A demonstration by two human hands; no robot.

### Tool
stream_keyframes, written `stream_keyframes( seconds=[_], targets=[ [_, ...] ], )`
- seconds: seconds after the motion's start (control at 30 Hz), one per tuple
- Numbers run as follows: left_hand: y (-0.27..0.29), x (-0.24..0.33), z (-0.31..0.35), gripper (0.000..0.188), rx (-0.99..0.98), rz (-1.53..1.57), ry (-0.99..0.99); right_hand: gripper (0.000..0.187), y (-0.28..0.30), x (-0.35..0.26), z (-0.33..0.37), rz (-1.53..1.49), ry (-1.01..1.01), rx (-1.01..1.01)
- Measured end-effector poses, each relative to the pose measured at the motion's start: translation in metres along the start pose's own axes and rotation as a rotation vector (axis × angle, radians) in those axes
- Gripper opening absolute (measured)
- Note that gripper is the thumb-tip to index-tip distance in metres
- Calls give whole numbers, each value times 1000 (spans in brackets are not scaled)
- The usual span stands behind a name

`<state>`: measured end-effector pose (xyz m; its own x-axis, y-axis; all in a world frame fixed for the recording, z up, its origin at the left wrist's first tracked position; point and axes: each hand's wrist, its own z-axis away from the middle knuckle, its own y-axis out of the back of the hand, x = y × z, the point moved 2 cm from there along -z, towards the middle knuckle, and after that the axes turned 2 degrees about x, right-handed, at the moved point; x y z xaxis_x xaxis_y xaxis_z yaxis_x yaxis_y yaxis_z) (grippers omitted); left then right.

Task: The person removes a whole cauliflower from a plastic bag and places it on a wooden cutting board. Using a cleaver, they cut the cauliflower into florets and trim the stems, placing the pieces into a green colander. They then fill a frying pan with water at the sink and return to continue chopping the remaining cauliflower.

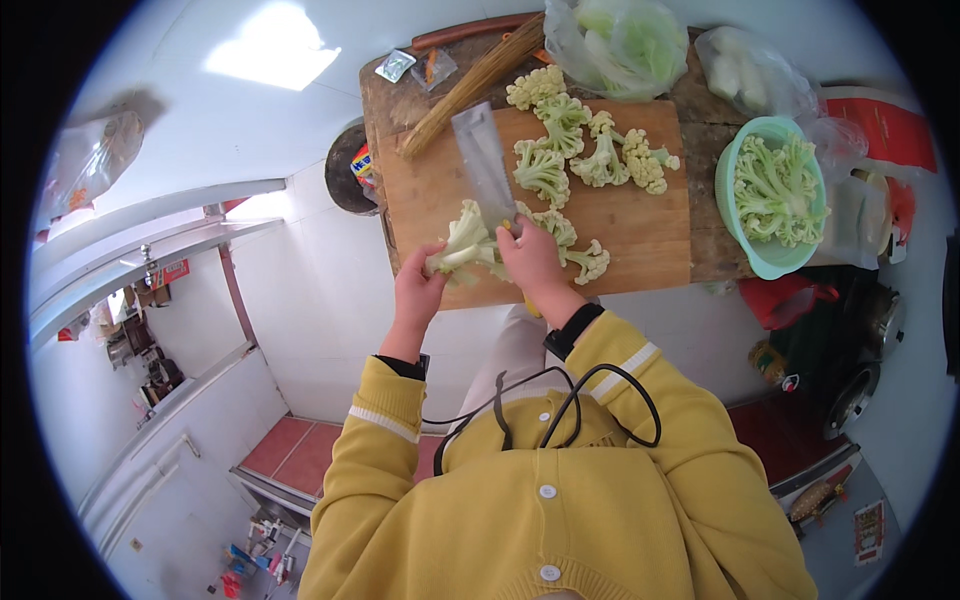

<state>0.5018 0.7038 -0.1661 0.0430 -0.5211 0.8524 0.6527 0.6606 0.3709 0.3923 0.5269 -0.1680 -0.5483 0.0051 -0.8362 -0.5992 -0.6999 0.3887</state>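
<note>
My left hand [420, 280] grips a thick-stemmed piece of cauliflower [467, 243] over the near left part of the wooden cutting board [640, 240]. In my right hand [532, 258] is a knife [483, 160] with a broad metal blade pointing away from me and a yellow handle. The blade stands right beside the cauliflower piece; whether it touches is hard to make out. Several cut cauliflower florets [541, 170] lie on the middle and far right of the board, and a few more [590, 262] sit just right of my right hand.
A mint-green plastic basket [727, 200] of cauliflower pieces stands right of the board. Behind the board lie a straw brush [470, 88], a clear bag of green vegetables [620, 45] and another bag of pale ones [750, 75]. A red jug [785, 302] is at the right.
</note>
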Motion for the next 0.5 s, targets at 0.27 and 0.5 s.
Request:
stream_keyframes(
  seconds=[0.27,0.5],
  targets=[
    [-9,6,-6,32,9,157,92,25,38,-13,12,-99,-35,-93],
    [-14,5,-5,31,-18,160,110,24,28,-5,12,-104,-80,-149]
  ],
)
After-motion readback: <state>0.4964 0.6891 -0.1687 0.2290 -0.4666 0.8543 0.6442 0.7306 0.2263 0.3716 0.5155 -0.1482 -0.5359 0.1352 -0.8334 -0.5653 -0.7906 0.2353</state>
